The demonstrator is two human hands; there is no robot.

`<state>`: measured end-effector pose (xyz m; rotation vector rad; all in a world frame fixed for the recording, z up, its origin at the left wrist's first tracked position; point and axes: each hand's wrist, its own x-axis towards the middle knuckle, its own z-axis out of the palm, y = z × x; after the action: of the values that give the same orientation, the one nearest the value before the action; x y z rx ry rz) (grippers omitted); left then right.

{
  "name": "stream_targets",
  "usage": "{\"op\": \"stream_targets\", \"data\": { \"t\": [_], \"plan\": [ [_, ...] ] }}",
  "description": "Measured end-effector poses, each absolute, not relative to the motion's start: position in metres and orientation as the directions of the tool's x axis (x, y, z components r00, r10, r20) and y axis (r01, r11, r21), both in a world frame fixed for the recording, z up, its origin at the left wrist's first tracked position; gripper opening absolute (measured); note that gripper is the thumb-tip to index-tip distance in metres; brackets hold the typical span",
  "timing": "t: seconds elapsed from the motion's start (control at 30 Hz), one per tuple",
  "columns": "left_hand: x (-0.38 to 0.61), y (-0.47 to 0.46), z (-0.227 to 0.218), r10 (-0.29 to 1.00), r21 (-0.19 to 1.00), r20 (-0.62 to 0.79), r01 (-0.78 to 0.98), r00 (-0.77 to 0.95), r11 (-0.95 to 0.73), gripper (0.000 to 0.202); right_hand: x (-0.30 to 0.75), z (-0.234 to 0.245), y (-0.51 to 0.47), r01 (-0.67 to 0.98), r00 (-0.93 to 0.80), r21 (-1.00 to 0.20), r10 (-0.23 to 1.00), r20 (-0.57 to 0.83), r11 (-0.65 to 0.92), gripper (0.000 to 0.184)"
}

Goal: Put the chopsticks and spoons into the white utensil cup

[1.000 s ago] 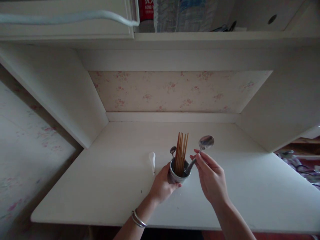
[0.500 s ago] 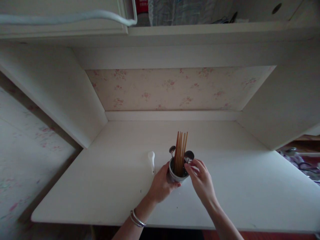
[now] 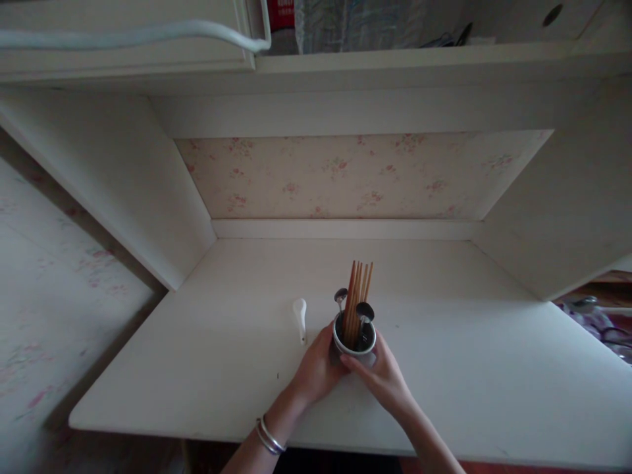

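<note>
A round cup (image 3: pixel 368 357) with a pale rim stands between my hands above the white desk. Wooden chopsticks (image 3: pixel 353 309) rise out of it, several together. On their left leans a small metal spoon (image 3: pixel 340 295), and on their right a larger metal spoon (image 3: pixel 365 311), bowls up. My left hand (image 3: pixel 318 365) wraps the cup's left side; a bracelet circles that wrist. Closed around the right side and front is my right hand (image 3: pixel 378 372), its thumb across the front. To the left, a white soup spoon (image 3: pixel 300 320) lies on the desk.
The white desktop (image 3: pixel 474 368) spreads around, with side panels left and right and floral wallpaper (image 3: pixel 336 174) behind. Overhead runs a shelf (image 3: pixel 395 64) holding a plastic-wrapped bundle and a red item. A white cable (image 3: pixel 133 36) crosses the top left.
My right hand has let go of the larger metal spoon and moved down onto the cup's right side. That spoon now leans nearer the chopsticks. My left hand stays on the cup.
</note>
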<state>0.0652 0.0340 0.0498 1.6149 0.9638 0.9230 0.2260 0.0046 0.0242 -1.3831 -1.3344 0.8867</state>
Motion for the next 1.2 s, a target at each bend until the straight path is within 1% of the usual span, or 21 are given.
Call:
{"op": "stream_targets", "data": {
  "t": [0.07,0.1,0.17,0.23,0.3,0.33,0.4,0.47,0.5,0.6,0.8,0.93,1.07,1.2],
  "plan": [
    [0.056,0.03,0.044,0.902,0.949,0.171,0.181,0.396,-0.259,0.066,0.223,0.021,0.006,0.296,0.165,-0.951,0.976,0.14,0.086,0.065],
    [0.049,0.028,0.041,0.906,0.941,0.166,0.211,0.389,-0.263,0.066,0.222,0.019,0.006,0.3,0.174,-0.95,0.974,0.146,0.089,0.064],
    [0.034,0.029,0.038,0.936,0.933,0.085,0.302,0.341,-0.195,0.057,0.22,0.018,0.005,0.311,0.19,-0.947,0.971,0.146,0.081,0.065],
    [0.019,0.037,0.038,0.97,0.898,-0.001,0.426,0.243,-0.106,0.038,0.219,0.017,0.005,0.347,0.206,-0.935,0.967,0.149,0.07,0.064],
    [0.008,0.05,0.043,0.991,0.806,-0.045,0.591,0.127,-0.039,0.026,0.218,0.018,0.004,0.389,0.217,-0.919,0.962,0.163,0.068,0.064],
    [0.005,0.057,0.046,0.995,0.738,-0.061,0.675,0.082,-0.01,0.025,0.218,0.019,0.004,0.404,0.22,-0.912,0.961,0.168,0.067,0.063],
    [0.003,0.072,0.052,0.994,0.586,-0.103,0.809,0.028,0.038,0.029,0.218,0.019,0.004,0.42,0.217,-0.905,0.961,0.17,0.066,0.061],
    [0.007,0.083,0.057,0.988,0.462,-0.154,0.884,-0.008,0.079,0.037,0.219,0.02,0.003,0.427,0.207,-0.901,0.963,0.173,0.07,0.061],
    [0.01,0.088,0.059,0.985,0.419,-0.171,0.903,-0.026,0.096,0.04,0.219,0.02,0.002,0.43,0.199,-0.9,0.964,0.177,0.077,0.061],
    [0.018,0.096,0.059,0.98,0.363,-0.195,0.926,-0.033,0.103,0.04,0.22,0.019,0.001,0.438,0.189,-0.894,0.963,0.193,0.093,0.064],
    [0.016,0.099,0.056,0.979,0.396,-0.203,0.916,0.022,0.062,0.031,0.222,0.019,0.0,0.456,0.179,-0.887,0.969,0.172,0.074,0.065],
    [0.008,0.097,0.057,0.981,0.466,-0.19,0.883,0.048,0.047,0.033,0.223,0.018,0.001,0.459,0.191,-0.885,0.965,0.177,0.072,0.066],
    [0.002,0.091,0.056,0.975,0.617,-0.209,0.784,0.077,0.07,0.036,0.224,0.011,0.002,0.463,0.186,-0.883,0.966,0.178,0.074,0.067],
    [0.003,0.079,0.063,0.972,0.795,-0.197,0.602,0.127,0.082,0.043,0.225,0.001,0.004,0.487,0.213,-0.872,0.962,0.171,0.048,0.07]
  ]
}}
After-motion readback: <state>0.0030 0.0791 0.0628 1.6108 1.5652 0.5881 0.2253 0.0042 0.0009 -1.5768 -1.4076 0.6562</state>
